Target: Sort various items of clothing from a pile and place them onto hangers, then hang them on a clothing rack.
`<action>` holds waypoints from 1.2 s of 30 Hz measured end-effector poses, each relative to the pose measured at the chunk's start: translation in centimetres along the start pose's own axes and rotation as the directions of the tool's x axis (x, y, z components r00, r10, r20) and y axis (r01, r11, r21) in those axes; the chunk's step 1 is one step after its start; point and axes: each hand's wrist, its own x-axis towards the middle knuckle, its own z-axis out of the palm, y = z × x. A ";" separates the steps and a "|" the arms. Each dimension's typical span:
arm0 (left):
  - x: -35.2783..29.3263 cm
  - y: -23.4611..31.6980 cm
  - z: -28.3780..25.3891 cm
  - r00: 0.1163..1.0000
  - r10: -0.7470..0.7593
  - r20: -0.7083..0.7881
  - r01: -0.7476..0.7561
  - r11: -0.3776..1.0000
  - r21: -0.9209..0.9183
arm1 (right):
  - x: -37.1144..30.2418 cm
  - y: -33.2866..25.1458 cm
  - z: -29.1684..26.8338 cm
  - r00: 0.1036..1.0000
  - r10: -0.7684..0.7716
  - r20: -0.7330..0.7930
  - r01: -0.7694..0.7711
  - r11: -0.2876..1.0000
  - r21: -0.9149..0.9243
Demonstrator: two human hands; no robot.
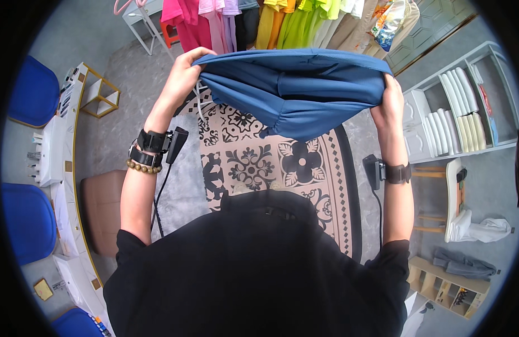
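A blue garment is stretched wide between my hands, well in front of my chest. Its wide opening faces me, with the edge pulled taut across the far side and loose folds sagging in the middle. My left hand pinches the left end of this edge, thumb and fingers closed on the cloth. At the other end, my right hand grips the fabric, its fingers partly hidden by it. Which kind of garment it is cannot be made out. Below the left end shows a thin white loop.
Colourful clothes hang at the far side. A patterned rug covers the floor below. Left stand a brown stool and a long counter; right, a white shelf with folded towels and a wooden-legged chair.
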 end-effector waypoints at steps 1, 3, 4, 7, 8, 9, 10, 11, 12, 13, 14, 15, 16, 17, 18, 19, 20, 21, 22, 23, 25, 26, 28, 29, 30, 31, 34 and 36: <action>0.2 -0.1 0.7 1.000 0.000 0.000 0.000 1.000 -0.003 | -0.2 -0.1 0.2 0.998 0.070 -0.007 -0.070 0.997 0.026; 0.7 -1.0 1.4 0.981 -0.127 0.146 0.169 0.931 -0.323 | -0.5 -0.1 1.2 0.997 0.074 0.009 -0.074 0.997 -0.007; 1.0 -0.9 2.3 0.984 -0.100 0.150 0.149 0.921 -0.360 | -0.7 -0.2 1.3 0.998 0.060 0.001 -0.060 0.997 -0.045; 0.1 0.5 4.5 0.983 -0.031 0.181 0.081 0.958 -0.275 | -0.7 -0.1 0.5 0.998 0.052 0.026 -0.050 0.995 -0.083; -0.1 0.7 4.8 0.979 -0.019 0.202 0.046 0.990 -0.130 | -0.8 -0.2 0.1 0.997 0.058 0.047 -0.054 0.995 -0.083; -0.5 1.1 5.5 0.976 0.077 0.202 -0.073 0.997 -0.026 | -0.9 -0.3 -0.2 0.997 0.056 0.044 -0.052 0.995 -0.086; -0.8 1.3 5.6 0.973 0.064 0.223 -0.109 0.974 0.197 | -1.0 -0.5 -0.5 0.997 0.067 -0.024 -0.068 0.997 -0.035; -1.0 1.4 5.4 0.970 0.045 0.237 -0.142 0.900 0.411 | -1.4 -0.6 -0.6 0.992 0.085 -0.089 -0.083 0.996 0.019; -1.1 0.8 5.4 0.976 0.089 0.201 -0.184 0.828 0.530 | -2.1 -1.1 -0.3 0.994 0.080 -0.072 -0.078 0.996 0.032; -1.1 0.3 5.4 0.975 0.088 0.203 -0.185 0.828 0.529 | -2.2 -1.2 -1.2 0.994 0.080 -0.074 -0.078 0.996 0.032; -0.9 -0.2 5.2 0.994 0.015 0.108 -0.061 0.899 0.433 | -2.1 -1.4 -2.6 0.996 0.055 0.074 -0.050 0.997 -0.063; -0.6 -1.0 5.0 0.997 -0.074 0.019 0.064 0.945 0.319 | -2.4 -1.7 -2.6 0.973 0.046 0.226 -0.012 0.988 -0.153; -0.3 -2.0 4.6 0.992 -0.129 -0.013 0.128 0.965 0.227 | -3.3 -1.9 -2.4 0.971 0.099 0.217 -0.072 0.989 -0.129; -0.3 -2.2 4.7 0.992 -0.127 -0.014 0.127 0.965 0.228 | -4.0 -2.0 -2.3 0.971 0.098 0.218 -0.071 0.989 -0.127; -0.3 -2.4 4.7 0.992 -0.127 -0.026 0.129 0.975 0.179 | -4.5 -2.1 -2.3 0.968 0.089 0.233 -0.034 0.973 -0.230; -0.4 -2.4 4.6 0.991 -0.126 -0.038 0.130 0.983 0.129 | -4.9 -2.3 -2.2 0.965 0.082 0.250 0.005 0.945 -0.328; -0.6 -1.5 4.7 0.988 -0.151 -0.009 0.151 0.977 0.148 | -5.5 -2.5 -1.8 0.958 0.106 0.266 -0.015 0.946 -0.324; -0.8 -0.4 5.2 0.989 -0.149 -0.008 0.149 0.978 0.147 | -6.0 -2.7 -1.5 0.959 0.105 0.265 -0.013 0.946 -0.325; -1.0 0.5 5.7 0.991 -0.130 -0.025 0.130 0.991 0.032 | -6.5 -2.8 -1.4 0.961 0.106 0.255 -0.007 0.934 -0.358; -1.2 1.4 6.1 0.993 -0.112 -0.047 0.108 0.991 -0.080 | -6.7 -2.9 -1.3 0.963 0.106 0.248 -0.002 0.922 -0.388; -1.3 2.8 6.7 0.994 -0.100 -0.033 0.095 0.989 -0.112 | -5.6 -1.4 -3.7 0.984 -0.028 0.179 0.117 0.853 -0.509; -1.3 3.2 6.8 0.995 -0.098 -0.027 0.093 0.986 -0.141 | -5.7 -0.7 -3.7 0.992 -0.075 0.100 0.114 0.873 -0.475; -1.4 3.6 6.8 0.999 -0.046 -0.004 0.045 0.990 -0.133 | -5.8 0.2 -3.1 0.992 -0.125 0.015 0.119 0.890 -0.440; -1.5 3.7 6.7 1.000 -0.002 0.013 0.003 0.992 -0.126 | -5.9 0.3 -2.9 0.993 -0.115 -0.021 0.097 0.911 -0.400; -1.3 3.3 6.4 1.000 0.003 0.014 -0.001 0.992 -0.128 | -5.9 0.5 -2.8 0.993 -0.102 -0.057 0.076 0.931 -0.358; -1.0 2.6 6.1 1.000 0.014 0.028 -0.011 0.997 -0.078 | -5.9 0.7 -2.9 0.993 -0.107 -0.057 0.080 0.930 -0.359; -0.6 1.5 6.0 0.996 0.085 -0.034 -0.082 0.992 0.091 | -5.9 1.9 -3.1 0.982 -0.090 -0.166 0.035 0.950 -0.311; -1.1 2.1 6.2 0.983 0.122 -0.135 -0.076 0.949 0.305 | -7.0 1.5 -1.6 0.982 -0.092 -0.163 0.049 0.967 -0.249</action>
